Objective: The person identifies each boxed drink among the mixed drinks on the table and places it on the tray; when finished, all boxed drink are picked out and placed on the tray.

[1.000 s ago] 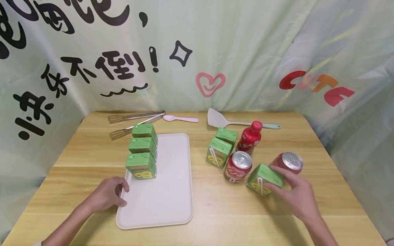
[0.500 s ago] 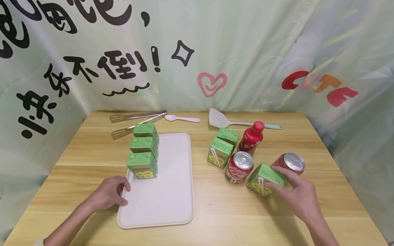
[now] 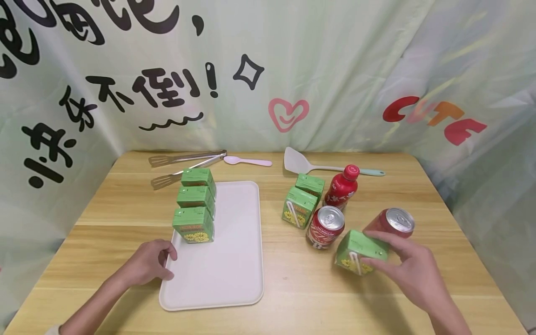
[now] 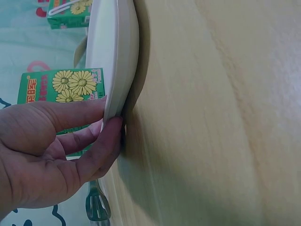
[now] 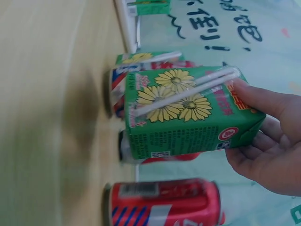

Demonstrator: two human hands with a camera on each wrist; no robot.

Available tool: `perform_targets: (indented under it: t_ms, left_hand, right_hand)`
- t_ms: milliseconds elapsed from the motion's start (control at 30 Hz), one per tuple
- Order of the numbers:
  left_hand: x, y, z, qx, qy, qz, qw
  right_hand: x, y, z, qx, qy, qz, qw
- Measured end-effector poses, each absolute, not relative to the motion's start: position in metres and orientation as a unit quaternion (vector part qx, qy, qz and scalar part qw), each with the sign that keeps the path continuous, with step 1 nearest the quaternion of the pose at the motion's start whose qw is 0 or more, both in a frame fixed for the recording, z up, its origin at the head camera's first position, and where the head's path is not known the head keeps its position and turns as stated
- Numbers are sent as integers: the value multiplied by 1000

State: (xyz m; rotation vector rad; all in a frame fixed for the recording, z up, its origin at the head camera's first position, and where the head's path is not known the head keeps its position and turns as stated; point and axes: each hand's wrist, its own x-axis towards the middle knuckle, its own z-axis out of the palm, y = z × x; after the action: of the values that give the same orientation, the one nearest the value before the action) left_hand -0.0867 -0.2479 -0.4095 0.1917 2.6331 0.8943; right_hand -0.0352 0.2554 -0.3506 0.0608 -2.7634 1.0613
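My left hand (image 3: 150,263) pinches the left rim of a pale tray (image 3: 234,279); in the left wrist view its fingers lie on both sides of the tray edge (image 4: 123,61). Three green drink cartons (image 3: 193,228) with yellow flowers stand in a row along the tray's left side. My right hand (image 3: 408,267) grips another green drink carton (image 3: 356,251) near its top, between thumb and fingers. In the right wrist view this carton (image 5: 178,113), a white straw on its front, hangs off the table. A red can (image 3: 387,221) stands just behind it.
Left of the held carton stand a second red can (image 3: 324,230), a red bottle (image 3: 341,188) and two green cartons (image 3: 299,207). Along the back lie metal tongs (image 3: 188,167), a pink spoon (image 3: 247,161) and a spatula (image 3: 299,162). A printed curtain (image 3: 335,70) encloses the table.
My right hand has lifted the drink carton and drawn it slightly toward me, off the spot beside the cans. The left hand keeps its hold on the tray rim.
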Motion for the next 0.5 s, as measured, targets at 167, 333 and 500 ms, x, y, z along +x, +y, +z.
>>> perform_targets:
  t_ms: [167,333,500]
  left_hand:
    - [-86,-248,-410,67,931,314,175]
    - [-86,-249,-410,66,930,315,176]
    - [-87,-249,-411,65,929,318,177]
  right_hand:
    - [-33,244,-344,68,-924,364,94]
    - [-35,227,-342,116,-908,390,99]
    - [-42,208,-338,160,-887,424,83]
